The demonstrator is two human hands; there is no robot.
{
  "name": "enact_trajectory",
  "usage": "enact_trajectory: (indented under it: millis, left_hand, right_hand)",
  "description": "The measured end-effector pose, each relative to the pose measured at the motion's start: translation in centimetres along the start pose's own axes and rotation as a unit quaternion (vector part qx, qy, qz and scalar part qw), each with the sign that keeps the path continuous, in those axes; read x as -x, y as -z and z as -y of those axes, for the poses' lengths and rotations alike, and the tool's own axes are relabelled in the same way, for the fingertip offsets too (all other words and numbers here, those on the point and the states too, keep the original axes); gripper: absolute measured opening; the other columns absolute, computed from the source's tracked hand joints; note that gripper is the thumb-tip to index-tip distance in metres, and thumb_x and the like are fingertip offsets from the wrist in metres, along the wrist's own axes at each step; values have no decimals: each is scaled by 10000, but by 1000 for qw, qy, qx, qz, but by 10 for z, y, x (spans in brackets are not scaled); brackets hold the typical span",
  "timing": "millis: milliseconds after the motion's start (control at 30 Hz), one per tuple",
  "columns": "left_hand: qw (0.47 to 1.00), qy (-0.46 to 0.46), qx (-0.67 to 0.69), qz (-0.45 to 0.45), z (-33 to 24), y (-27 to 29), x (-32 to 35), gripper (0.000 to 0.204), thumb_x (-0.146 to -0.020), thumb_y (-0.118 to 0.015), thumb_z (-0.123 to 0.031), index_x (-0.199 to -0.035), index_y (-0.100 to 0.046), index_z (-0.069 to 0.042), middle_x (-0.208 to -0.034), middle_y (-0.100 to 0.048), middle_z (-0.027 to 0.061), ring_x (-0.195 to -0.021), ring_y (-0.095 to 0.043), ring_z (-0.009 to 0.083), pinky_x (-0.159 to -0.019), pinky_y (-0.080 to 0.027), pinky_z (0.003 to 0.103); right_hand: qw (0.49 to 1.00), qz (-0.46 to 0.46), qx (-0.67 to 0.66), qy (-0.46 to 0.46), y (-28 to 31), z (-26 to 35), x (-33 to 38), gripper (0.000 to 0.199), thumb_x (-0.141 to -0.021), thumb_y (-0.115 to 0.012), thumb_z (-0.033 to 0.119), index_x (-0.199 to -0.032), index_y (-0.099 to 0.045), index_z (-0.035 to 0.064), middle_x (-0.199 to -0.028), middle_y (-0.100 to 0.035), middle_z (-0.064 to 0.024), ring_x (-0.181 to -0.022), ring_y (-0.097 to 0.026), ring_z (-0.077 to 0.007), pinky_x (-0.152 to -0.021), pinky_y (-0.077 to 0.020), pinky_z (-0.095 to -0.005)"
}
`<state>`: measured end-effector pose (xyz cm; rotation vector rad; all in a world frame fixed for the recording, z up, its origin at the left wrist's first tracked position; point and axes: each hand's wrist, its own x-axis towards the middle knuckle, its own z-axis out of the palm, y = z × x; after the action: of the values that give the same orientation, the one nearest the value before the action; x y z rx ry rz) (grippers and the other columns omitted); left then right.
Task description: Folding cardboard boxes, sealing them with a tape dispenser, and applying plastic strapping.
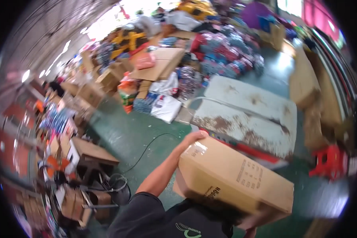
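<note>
I hold a closed brown cardboard box (234, 178), sealed with clear tape, tilted in front of my chest. My left hand (192, 139) grips its upper left corner, with the bare forearm running down to my black sleeve. My right hand (250, 227) is under the box's lower right end, mostly hidden by the box. The picture is blurred by motion.
A worn white metal table (246, 115) with rust patches stands just beyond the box. A red plastic stool (329, 162) is at right. Cardboard boxes (89, 152), bags and packaged goods (222, 55) pile up left and behind. A black cable (146, 148) crosses the green floor.
</note>
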<state>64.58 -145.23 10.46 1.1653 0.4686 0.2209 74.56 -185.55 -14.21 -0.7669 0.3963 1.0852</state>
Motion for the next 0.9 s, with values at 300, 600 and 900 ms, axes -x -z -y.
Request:
enact_trajectory:
  millis: [300,600,900]
  left_hand:
    - [992,12,71,-105,-29,-23,2,225,-836,-671,-109,-1059,-649,-95,-936,-629,-5,-867,-605,97,-767,-484,247]
    - [992,3,-1,-130,-38,43,-127,339,-776,-723,-130,-1104,-651,-87,-973,-630,12,-903,-584,91,-776,-462,245]
    - [990,-105,-91,21,-10,163,-336,361,-889,-626,-381,-1041,-675,-57,-932,-650,14,-927,-605,151,-855,-473,328]
  right_hand:
    - [964,134,175,-149,-96,103,-140,657,-917,-613,341,-1471,-408,55,-1447,-505,-109,-1290,-503,-275,-1054,-453,-438]
    - [946,157,230,-170,-177,153,-268,635,-932,-585,360,-1463,-419,53,-1438,-515,-113,-1279,-515,-279,-1042,-462,-442]
    - [924,195,267,-190,-293,191,-348,618,-948,-556,379,-1455,-429,50,-1428,-524,-117,-1267,-526,-283,-1031,-471,-446]
